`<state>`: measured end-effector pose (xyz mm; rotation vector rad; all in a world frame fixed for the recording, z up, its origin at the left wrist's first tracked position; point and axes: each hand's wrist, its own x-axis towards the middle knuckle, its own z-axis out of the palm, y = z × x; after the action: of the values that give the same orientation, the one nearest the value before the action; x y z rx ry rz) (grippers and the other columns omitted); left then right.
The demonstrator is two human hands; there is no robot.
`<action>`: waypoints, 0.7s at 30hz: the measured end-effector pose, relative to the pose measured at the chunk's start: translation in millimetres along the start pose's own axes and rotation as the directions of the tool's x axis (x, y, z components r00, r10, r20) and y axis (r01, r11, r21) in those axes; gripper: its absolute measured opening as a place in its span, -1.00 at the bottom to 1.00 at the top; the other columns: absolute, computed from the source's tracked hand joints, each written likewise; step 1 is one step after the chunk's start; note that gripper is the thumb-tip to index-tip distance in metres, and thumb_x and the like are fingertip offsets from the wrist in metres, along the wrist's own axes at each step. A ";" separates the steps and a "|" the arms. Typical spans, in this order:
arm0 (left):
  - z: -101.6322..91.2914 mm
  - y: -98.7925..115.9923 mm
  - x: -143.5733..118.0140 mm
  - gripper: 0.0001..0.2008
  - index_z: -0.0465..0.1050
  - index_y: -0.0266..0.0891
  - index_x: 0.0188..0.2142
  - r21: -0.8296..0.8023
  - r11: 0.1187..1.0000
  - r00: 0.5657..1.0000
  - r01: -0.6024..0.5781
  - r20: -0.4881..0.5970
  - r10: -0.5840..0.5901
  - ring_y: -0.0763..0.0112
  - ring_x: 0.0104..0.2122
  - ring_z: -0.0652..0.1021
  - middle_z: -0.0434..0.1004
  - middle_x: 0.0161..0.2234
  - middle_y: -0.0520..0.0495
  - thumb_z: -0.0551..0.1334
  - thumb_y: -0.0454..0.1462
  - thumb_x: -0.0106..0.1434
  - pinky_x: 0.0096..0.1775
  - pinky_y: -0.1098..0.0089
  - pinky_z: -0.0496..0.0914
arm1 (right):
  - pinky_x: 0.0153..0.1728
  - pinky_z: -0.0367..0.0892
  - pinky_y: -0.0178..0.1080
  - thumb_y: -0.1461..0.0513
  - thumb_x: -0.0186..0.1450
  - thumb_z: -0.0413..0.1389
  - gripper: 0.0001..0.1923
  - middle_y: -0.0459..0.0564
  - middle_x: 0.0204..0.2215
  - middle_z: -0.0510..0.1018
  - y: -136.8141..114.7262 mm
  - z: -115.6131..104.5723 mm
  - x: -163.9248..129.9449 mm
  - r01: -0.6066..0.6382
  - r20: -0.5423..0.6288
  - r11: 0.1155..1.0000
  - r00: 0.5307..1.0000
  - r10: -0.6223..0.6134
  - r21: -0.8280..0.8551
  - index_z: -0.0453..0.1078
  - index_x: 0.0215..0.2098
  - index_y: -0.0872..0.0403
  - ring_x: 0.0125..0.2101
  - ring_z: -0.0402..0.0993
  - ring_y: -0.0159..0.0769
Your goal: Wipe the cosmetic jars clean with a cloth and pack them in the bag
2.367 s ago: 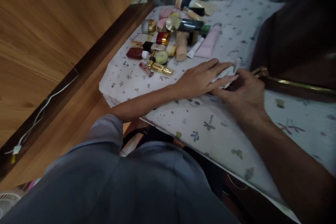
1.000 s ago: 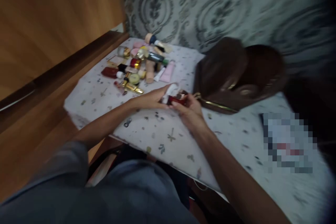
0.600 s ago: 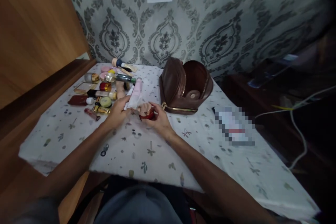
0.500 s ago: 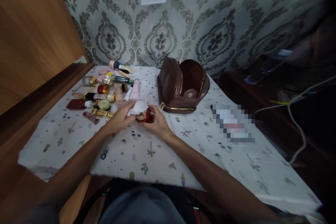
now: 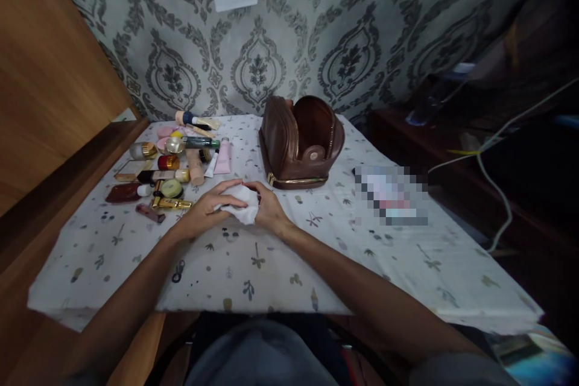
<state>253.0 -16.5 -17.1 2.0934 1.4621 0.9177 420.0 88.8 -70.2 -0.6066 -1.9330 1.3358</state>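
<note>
Near the table's front middle, my left hand (image 5: 211, 208) has its fingers closed on a crumpled white tissue (image 5: 244, 205). My right hand (image 5: 270, 208) is curled from the other side round a small shiny red container, now almost wholly covered by the tissue and fingers. Just left of my hands lie cosmetics: a gold tube (image 5: 174, 204), a round jar with a pale green lid (image 5: 172, 187) and a dark red bottle with a white cap (image 5: 123, 192). A pink tube (image 5: 223, 157) lies behind them.
A brown cosmetic bag (image 5: 283, 139) stands unzipped beyond my right hand. More bottles and jars, among them a red jar with gold (image 5: 168, 162), lie at the back left. A blurred-out flat object (image 5: 389, 196) rests on the right. Wooden panelling (image 5: 49, 60) borders the left side.
The tissue has come over the red container, whose shiny side showed before. My left fingers have moved across the tissue's top. The whole view has shifted slightly to the right.
</note>
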 end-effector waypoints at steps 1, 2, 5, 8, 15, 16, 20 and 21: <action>0.1 0.6 0.0 -0.71 0.56 -0.14 -0.02 0.011 1.000 1.000 0.002 -0.005 -0.002 0.11 0.27 0.30 0.23 0.29 -0.15 0.15 -0.25 0.34 0.27 0.14 0.18 | -0.14 0.44 -0.13 0.14 -0.03 0.29 -0.40 0.12 -0.14 0.58 -1.6 -0.6 -1.0 0.007 0.001 1.000 1.000 -0.007 -0.010 0.35 -0.03 0.15 -0.17 0.55 -0.11; 0.9 1.8 0.1 -0.69 0.53 -0.14 0.03 0.028 1.000 1.000 0.003 -0.013 -0.003 0.11 0.27 0.29 0.24 0.28 -0.16 0.15 -0.27 0.33 0.27 0.14 0.18 | -0.16 0.45 -0.13 0.15 -0.01 0.28 -0.39 0.12 -0.16 0.58 -4.0 -1.4 -2.7 0.015 0.003 0.999 1.000 -0.015 -0.036 0.35 -0.01 0.16 -0.20 0.55 -0.11; 6.6 8.4 0.4 -0.57 0.40 -0.13 0.17 0.099 0.995 0.999 0.021 -0.050 -0.016 0.10 0.28 0.27 0.24 0.26 -0.17 0.14 -0.29 0.32 0.26 0.14 0.19 | -0.12 0.44 -0.09 0.19 0.05 0.26 -0.25 0.18 -0.09 0.57 -12.4 -3.5 -10.0 0.039 0.005 0.990 0.999 -0.038 -0.138 0.22 0.19 0.18 -0.17 0.55 -0.06; 14.6 17.2 1.5 -0.51 0.30 -0.16 0.23 0.161 0.983 0.992 0.091 -0.101 -0.075 0.09 0.27 0.25 0.22 0.24 -0.19 0.11 -0.30 0.31 0.24 0.14 0.22 | -0.05 0.43 -0.03 0.23 0.07 0.27 -0.02 0.24 0.04 0.50 -17.2 -3.1 -16.3 0.050 0.020 0.977 0.999 -0.047 -0.207 -0.06 0.37 0.13 -0.05 0.52 0.00; 20.0 24.5 11.7 -0.67 0.44 -0.26 -0.21 0.198 0.942 0.925 0.269 -0.326 -0.196 0.23 -0.22 0.49 0.47 -0.26 -0.14 -0.01 -0.13 0.41 -0.10 0.24 0.38 | 0.06 0.38 0.00 0.30 0.11 0.26 0.09 0.13 0.14 0.44 -15.5 6.0 -20.7 0.168 0.097 0.945 0.985 -0.146 -0.281 -0.25 0.44 -0.07 0.09 0.45 -0.01; 18.2 22.5 12.3 -0.62 0.41 -0.25 -0.34 0.197 0.932 0.910 0.304 -0.350 -0.223 0.25 -0.31 0.47 0.45 -0.36 -0.10 -0.03 -0.08 0.42 -0.18 0.27 0.38 | 0.07 0.37 -0.01 0.31 0.11 0.26 0.09 0.12 0.15 0.43 -15.9 6.6 -21.0 0.191 0.122 0.940 0.979 -0.162 -0.283 -0.25 0.44 -0.07 0.11 0.44 -0.02; 10.6 10.9 9.4 -0.48 0.22 -0.17 -0.59 0.155 0.893 0.854 0.423 -0.396 -0.336 0.33 -0.52 0.38 0.32 -0.60 0.00 -0.08 0.01 0.42 -0.38 0.32 0.29 | 0.07 0.37 -0.03 0.30 0.11 0.25 0.03 0.12 0.14 0.44 -19.7 8.3 -22.5 0.209 0.170 0.940 0.971 -0.168 -0.268 -0.19 0.41 -0.04 0.09 0.44 -0.05; 9.4 8.2 7.9 -0.47 0.19 -0.16 -0.61 0.147 0.885 0.844 0.442 -0.403 -0.355 0.34 -0.54 0.37 0.29 -0.63 0.01 -0.09 0.02 0.42 -0.40 0.32 0.26 | 0.05 0.38 -0.03 0.29 0.11 0.26 0.00 0.13 0.13 0.45 -20.6 8.8 -22.9 0.195 0.168 0.944 0.974 -0.154 -0.265 -0.15 0.40 -0.03 0.08 0.46 -0.05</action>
<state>267.0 -11.8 -15.9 1.7056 2.2002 1.0388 428.3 59.9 -59.3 -0.4664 -2.2615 1.0271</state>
